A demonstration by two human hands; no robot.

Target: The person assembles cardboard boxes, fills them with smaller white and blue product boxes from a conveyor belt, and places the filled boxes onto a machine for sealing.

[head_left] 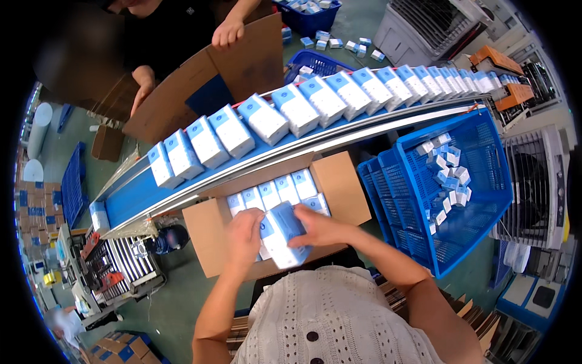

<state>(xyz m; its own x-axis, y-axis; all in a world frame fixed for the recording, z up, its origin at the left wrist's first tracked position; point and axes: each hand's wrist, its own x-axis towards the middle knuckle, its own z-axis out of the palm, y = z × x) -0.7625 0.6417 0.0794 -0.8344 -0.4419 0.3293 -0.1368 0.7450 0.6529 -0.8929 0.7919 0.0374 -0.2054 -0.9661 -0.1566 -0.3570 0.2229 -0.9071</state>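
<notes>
My left hand (pixel 245 235) and my right hand (pixel 319 228) are closed on opposite sides of a blue-and-white carton pack (pixel 284 244). It is held tilted above an open cardboard box (pixel 342 187), whose flaps are folded outward. Inside the box, similar packs (pixel 268 193) stand side by side in a row along the far side. The held pack and my hands hide much of the box's near part. Just beyond the box runs a conveyor with a blue belt (pixel 128 193), carrying a long line of the same packs (pixel 228 131).
Stacked blue plastic crates (pixel 418 233) stand to my right, the top one holding loose small boxes (pixel 450 176). Across the conveyor, a co-worker's hands (pixel 228 33) hold a large cardboard box (pixel 176 91). A roller conveyor (pixel 128 267) is at the left.
</notes>
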